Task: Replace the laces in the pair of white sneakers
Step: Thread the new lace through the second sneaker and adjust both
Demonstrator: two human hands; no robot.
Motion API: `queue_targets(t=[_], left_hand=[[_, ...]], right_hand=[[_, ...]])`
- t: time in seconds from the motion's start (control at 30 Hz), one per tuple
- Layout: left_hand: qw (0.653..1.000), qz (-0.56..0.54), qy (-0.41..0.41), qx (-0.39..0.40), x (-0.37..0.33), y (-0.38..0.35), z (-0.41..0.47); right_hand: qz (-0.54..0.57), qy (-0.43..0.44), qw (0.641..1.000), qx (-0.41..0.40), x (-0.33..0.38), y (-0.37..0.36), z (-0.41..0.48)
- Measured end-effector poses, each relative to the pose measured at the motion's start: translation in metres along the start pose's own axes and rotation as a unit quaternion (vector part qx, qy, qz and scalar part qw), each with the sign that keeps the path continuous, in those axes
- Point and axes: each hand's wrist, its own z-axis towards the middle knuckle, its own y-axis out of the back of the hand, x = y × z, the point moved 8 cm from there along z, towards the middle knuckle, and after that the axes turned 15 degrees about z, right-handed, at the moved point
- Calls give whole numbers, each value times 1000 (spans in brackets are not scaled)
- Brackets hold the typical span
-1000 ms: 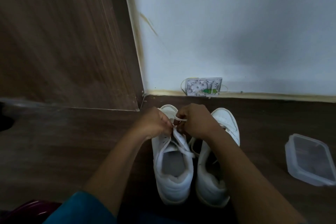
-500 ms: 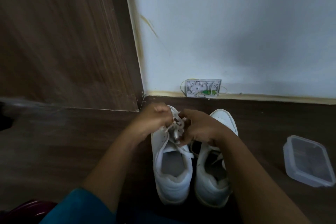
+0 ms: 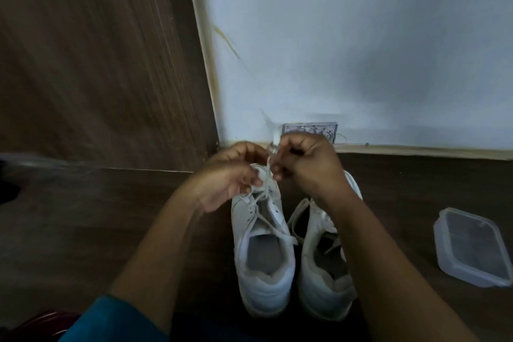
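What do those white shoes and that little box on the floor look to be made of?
The white sneakers: probably smooth leather or imitation, matte, with small punched holes in the side. The box: clear, slightly cloudy plastic; the dark floor shows through it.

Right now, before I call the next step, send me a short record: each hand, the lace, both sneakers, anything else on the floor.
left hand: fingers curled beside the lace; grip unclear
right hand: pinches the lace above the toe
lace: runs straight from the front eyelets up to the hands
sneaker being laced: upright, toe toward wall, lace crossed over tongue
other sneaker: beside it, lace slack, partly under right forearm
plastic container: on floor, right of the shoes, apart
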Motion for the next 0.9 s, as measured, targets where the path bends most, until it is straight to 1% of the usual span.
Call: queue_targets(t=[0.03, 0.07, 0.1, 0.13, 0.17, 0.2, 0.23, 0.27, 0.3, 0.33, 0.37, 0.4, 0.43, 0.5, 0.57, 0.6, 0.63, 0.67, 0.7, 0.73, 0.77, 0.8, 0.83, 0.87, 0.9], left_hand=[[997, 54, 23, 54, 8, -10, -3], [991, 95, 28, 89, 12, -19, -6], [990, 104, 23, 89, 11, -22, -6], [995, 76, 12, 58, 6, -20, -5], [1000, 4, -6, 18, -2, -14, -3], [996, -81, -35, -12, -14, -8, -3], [984, -160, -78, -22, -28, -2, -4], [968, -219, -121, -22, -41, 4, -7], [954, -257, -157, -15, -53, 9, -9], [944, -272, -187, -2, -61, 11, -11], [939, -273, -208, 8, -66, 12, -12], [937, -272, -220, 13, -68, 12, -13], [933, -277, -228, 14, -69, 13, -14], [921, -303, -243, 6, -72, 16, -18], [910, -333, -246, -26, -73, 29, -23], [912, -327, -244, -40, -73, 36, -24], [924, -296, -237, -50, -72, 41, -25], [943, -245, -220, -52, -69, 43, -23], [966, -175, -183, -52, -60, 41, -20], [987, -88, -127, -52, -46, 38, -15], [996, 15, -66, -49, -30, 33, -11], [992, 124, -14, -30, -15, 26, -8], [976, 217, 18, 10, -4, 15, -7], [958, 278, 29, 57, 4, 2, -6], [948, 303, 25, 94, 8, -9, -6]], right_hand=[[79, 16, 997, -17, 10, 0, 0], [135, 29, 990, -29, 16, 1, 1], [171, 34, 984, -34, 21, 1, 0], [176, 31, 984, -29, 22, 2, -1], [147, 16, 989, -18, 21, 4, -1], [84, -12, 996, -4, 14, 8, -1], [1, -51, 998, 23, 2, 9, -3], [-77, -93, 991, 63, -11, 7, -5], [-137, -119, 978, 107, -23, 1, -8], [-179, -126, 965, 143, -31, -6, -10], [-212, -116, 956, 164, -36, -13, -11], [-237, -103, 952, 167, -38, -17, -10], [-244, -97, 953, 152, -39, -17, -7], [-181, -106, 973, 101, -36, -8, -2], [-74, -96, 991, 58, -27, 0, 0], [-29, -86, 995, 44, -20, 2, 1], [9, -73, 997, 33, -15, 3, 1], [50, -59, 997, 28, -8, 2, 0], [91, -39, 995, 21, 0, 1, 0], [137, -22, 990, 16, 8, 1, -1], [179, -7, 984, 7, 13, 2, -1], [221, 1, 975, 3, 18, 1, -2], [253, 7, 967, 3, 20, 1, -1], [278, 8, 960, 6, 22, -1, -2], [291, 10, 957, 8, 22, -3, -2]])
